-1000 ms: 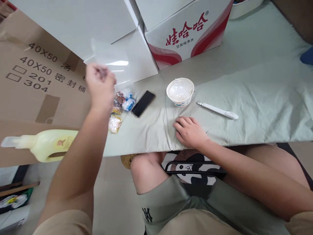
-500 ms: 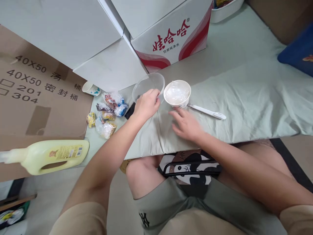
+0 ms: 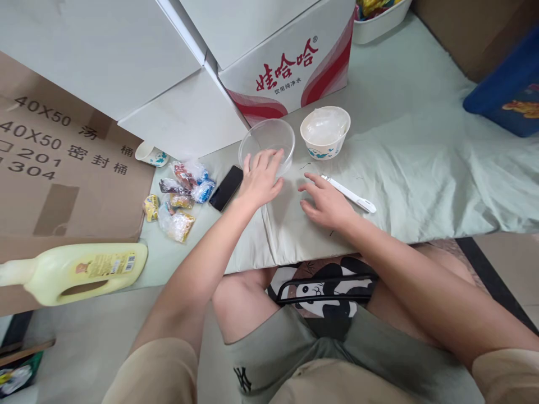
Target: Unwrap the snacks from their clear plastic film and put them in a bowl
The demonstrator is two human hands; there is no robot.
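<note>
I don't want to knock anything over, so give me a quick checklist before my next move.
1. Paper bowl upright: ok, with clear plastic in it.
2. Right hand holding nothing: ok, its fingers are open.
3. Left hand clear of the transparent container: not ok, the fingers overlap it in view.
4. Utility knife away from the right hand: not ok, it lies right beside it.
5. Knife blade fully retracted: cannot tell.
6. Phone uncovered: ok.

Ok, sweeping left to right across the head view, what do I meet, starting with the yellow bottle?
Yellow bottle → wrapped packets → phone → clear bowl → paper bowl → blue item at the far right.
</note>
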